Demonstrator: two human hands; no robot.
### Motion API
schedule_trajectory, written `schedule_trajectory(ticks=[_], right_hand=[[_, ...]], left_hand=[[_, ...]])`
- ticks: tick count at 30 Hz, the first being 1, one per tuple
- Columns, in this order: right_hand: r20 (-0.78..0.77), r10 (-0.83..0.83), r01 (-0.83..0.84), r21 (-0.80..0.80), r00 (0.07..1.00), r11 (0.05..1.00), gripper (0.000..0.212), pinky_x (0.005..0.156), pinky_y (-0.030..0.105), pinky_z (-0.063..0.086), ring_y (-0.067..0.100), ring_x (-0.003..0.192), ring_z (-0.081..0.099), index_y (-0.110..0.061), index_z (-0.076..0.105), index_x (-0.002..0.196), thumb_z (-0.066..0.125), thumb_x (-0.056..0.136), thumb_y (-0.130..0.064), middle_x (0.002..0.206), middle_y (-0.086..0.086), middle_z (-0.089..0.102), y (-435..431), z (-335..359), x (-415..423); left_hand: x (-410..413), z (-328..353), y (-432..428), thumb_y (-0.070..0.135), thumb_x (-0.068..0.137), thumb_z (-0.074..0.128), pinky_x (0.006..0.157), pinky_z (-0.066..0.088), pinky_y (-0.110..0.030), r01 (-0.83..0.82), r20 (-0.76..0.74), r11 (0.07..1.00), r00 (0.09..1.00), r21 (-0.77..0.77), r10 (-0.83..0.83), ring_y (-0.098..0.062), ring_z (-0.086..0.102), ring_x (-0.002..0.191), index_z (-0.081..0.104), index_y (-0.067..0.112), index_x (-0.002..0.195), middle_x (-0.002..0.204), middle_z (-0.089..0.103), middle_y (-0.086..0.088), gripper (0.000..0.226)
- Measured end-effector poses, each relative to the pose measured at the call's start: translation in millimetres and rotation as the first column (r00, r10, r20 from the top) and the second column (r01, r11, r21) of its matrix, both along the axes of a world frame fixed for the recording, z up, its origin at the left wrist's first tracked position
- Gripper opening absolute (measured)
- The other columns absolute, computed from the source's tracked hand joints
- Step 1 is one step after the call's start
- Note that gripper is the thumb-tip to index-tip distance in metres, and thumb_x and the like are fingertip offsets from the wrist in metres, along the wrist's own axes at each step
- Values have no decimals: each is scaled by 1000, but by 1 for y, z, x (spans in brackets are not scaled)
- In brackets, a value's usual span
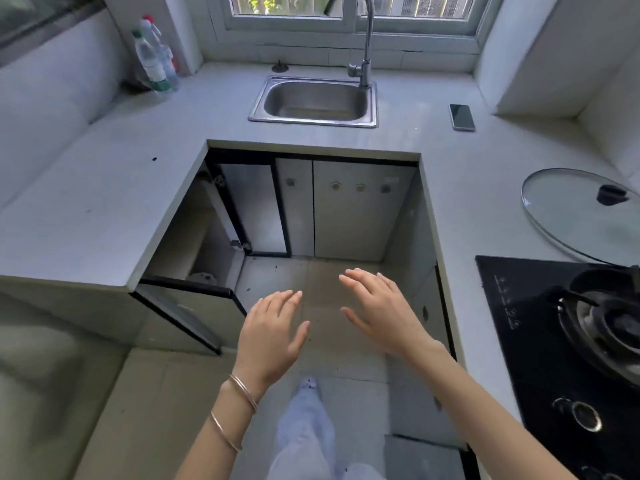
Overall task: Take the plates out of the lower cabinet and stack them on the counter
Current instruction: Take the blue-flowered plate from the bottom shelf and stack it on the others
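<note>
The lower cabinet [194, 237] under the left counter stands with its door [180, 306] swung out toward me. Deep inside on its floor, a pale round plate [203, 278] shows just above the door's top edge; most of it is hidden. My left hand [272, 336] hovers over the floor in front of the cabinet, fingers straight, holding nothing. My right hand [382, 311] hovers beside it to the right, fingers spread and empty. The grey counter [86, 209] wraps round me in a U.
A steel sink [313, 102] with a tap sits at the back, two plastic bottles [154, 60] in the left corner. On the right counter lie a phone [461, 117], a glass pot lid [575, 213] and a black gas hob [561, 358]. A second door [252, 209] hangs open beside the cabinet.
</note>
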State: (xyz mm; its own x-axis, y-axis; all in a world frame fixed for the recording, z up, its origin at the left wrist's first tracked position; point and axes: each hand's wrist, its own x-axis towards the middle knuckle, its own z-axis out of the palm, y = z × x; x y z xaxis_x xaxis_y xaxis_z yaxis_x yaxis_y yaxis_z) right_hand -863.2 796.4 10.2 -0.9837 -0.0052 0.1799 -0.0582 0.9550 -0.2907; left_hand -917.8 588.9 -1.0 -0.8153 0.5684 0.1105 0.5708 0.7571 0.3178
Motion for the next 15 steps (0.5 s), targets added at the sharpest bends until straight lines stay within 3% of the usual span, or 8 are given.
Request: schedule_trajectory(ticks=[15], right_hand=[[26,99,-99,17,995,995,50,104,45,35,24,124,50,-11,51,128,62,83,-29,130,7,56,26,0,-207]], left_hand=[[-195,-5,23,45,85,39,94,47,-39,-114,15,994,993,3,114,-22,58,112,58,12,124,120,63,-4,55]])
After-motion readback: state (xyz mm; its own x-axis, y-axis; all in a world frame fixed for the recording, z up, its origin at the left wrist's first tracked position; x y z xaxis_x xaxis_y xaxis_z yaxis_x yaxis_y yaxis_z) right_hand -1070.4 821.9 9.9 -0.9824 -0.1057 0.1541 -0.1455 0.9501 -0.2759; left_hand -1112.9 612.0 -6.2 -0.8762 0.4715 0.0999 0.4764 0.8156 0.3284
